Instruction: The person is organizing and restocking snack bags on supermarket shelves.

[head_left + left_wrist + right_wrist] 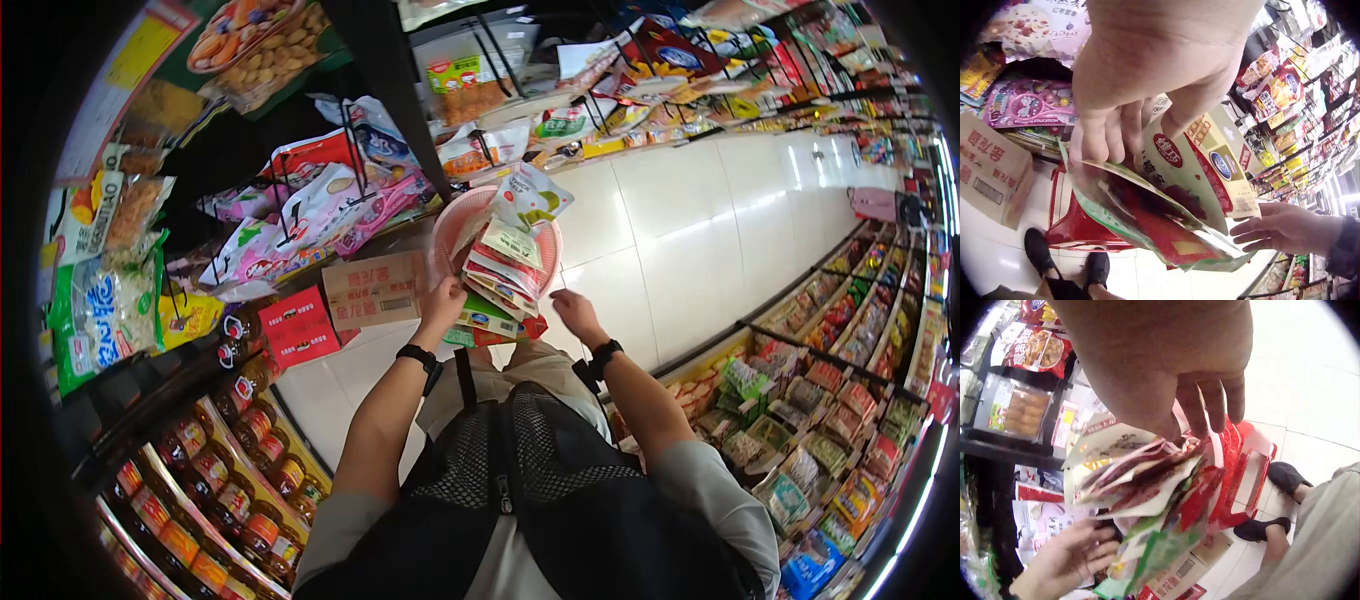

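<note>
A stack of packaged food pouches (505,270) lies over a pinkish-red basket (438,240), its packs fanned out. My left hand (440,303) is at the left edge of the stack; in the left wrist view its fingers and thumb curl round the upper edges of the packs. Closest there is a green-edged pouch (1094,209), with a pale pack bearing a red oval label behind it. On the stack's other side, my right hand (578,315) has loosely extended fingers, which come right at the pack corners in the left wrist view.
Cardboard cartons (375,290) and a red box (300,328) stand left of the basket. Racks of hanging snack bags (480,85) line the far side. Shelved jars (210,470) are at lower left, bins of packs (800,430) at right. A tiled floor (680,220) runs between.
</note>
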Motion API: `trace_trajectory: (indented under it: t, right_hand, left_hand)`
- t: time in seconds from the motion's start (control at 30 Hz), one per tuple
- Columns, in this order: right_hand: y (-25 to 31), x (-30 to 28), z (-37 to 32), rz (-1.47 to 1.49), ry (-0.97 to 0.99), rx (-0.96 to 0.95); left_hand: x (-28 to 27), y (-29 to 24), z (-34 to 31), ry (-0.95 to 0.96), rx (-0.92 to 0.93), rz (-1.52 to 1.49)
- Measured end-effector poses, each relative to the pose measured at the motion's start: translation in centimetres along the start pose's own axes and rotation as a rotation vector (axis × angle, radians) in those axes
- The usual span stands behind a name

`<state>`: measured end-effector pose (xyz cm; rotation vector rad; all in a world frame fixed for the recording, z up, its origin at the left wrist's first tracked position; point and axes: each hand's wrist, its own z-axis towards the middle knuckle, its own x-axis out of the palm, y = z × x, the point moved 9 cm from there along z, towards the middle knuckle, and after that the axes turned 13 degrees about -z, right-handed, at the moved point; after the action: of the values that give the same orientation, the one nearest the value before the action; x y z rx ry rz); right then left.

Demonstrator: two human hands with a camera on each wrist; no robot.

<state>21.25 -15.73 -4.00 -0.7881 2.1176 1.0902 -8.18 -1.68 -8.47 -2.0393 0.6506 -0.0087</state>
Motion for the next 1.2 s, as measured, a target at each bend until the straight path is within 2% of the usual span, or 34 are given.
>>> trace_trajectory:
  t: [0.03,0.07,0.13,0.17,0.2,0.27,0.37,0.5,0.53,0.63,0.67,0.77,0.87,0.97,1.07,1.1,1.13,1.2]
  right_hand:
    - [1.8,0.4,-1.1,0.063,0.035,-0.051]
    - [2.9,0.8,-1.7,0.196,0.078,-0.001]
    - [3.4,2.7,-1.8,0.226,0.024,0.028]
    - [3.5,3.4,-1.3,0.223,-0.035,0.030]
    - [3.4,3.5,-1.1,0.259,-0.015,0.091]
    - [3.5,3.0,-0.7,0.332,0.025,0.206]
    - [2.7,1.7,0.2,0.679,-0.126,0.260]
    - [2.7,0.3,2.8,0.688,-0.130,0.130]
    - [2.7,-0.2,3.1,0.757,-0.098,0.136]
    - [2.5,-1.1,4.9,0.893,-0.162,0.116]
    - [2.0,-0.9,5.3,0.855,-0.095,0.162]
    - [1.2,-1.5,6.0,0.769,-0.231,0.116]
    - [1.0,-3.6,5.2,0.296,-0.149,0.235]
    - [0.8,-4.2,4.6,0.189,-0.314,0.125]
    - [2.0,-5.8,3.4,0.173,-0.324,0.045]
    - [2.2,-6.2,3.0,0.174,-0.327,0.034]
    - [2.4,-6.6,2.7,0.175,-0.330,0.022]
    - [2.6,-7.4,2.1,0.180,-0.342,-0.010]
  left_hand:
    - [0.2,-0.3,-0.1,-0.009,0.012,-0.002]
    - [0.5,-1.6,-0.2,0.009,0.079,-0.051]
    - [1.1,-4.4,-0.2,0.046,0.206,-0.152]
    - [1.7,-4.2,0.3,0.088,0.188,-0.076]
    - [2.2,-3.5,1.1,0.127,0.172,0.000]
    - [2.5,-5.6,0.6,0.170,0.110,0.151]
    - [2.5,-7.5,0.2,0.122,0.091,0.240]
    - [2.7,-8.5,0.6,0.043,0.226,0.244]
    - [2.9,-8.6,0.7,0.057,0.207,0.232]
    - [3.2,-9.1,0.9,0.084,0.168,0.188]
    - [3.5,-9.6,1.0,0.086,0.172,0.165]
    - [4.0,-10.0,2.1,0.075,0.172,0.172]
    - [4.2,-9.9,2.5,0.047,0.215,0.223]
    - [4.1,-9.6,2.0,0.027,0.221,0.170]
    - [3.7,-10.8,0.3,0.021,0.239,0.123]
    - [3.4,-11.9,-0.7,0.021,0.251,0.117]
    - [3.1,-15.2,-3.0,-0.016,0.245,0.126]
    - [2.7,-16.9,-4.5,-0.046,0.241,0.170]
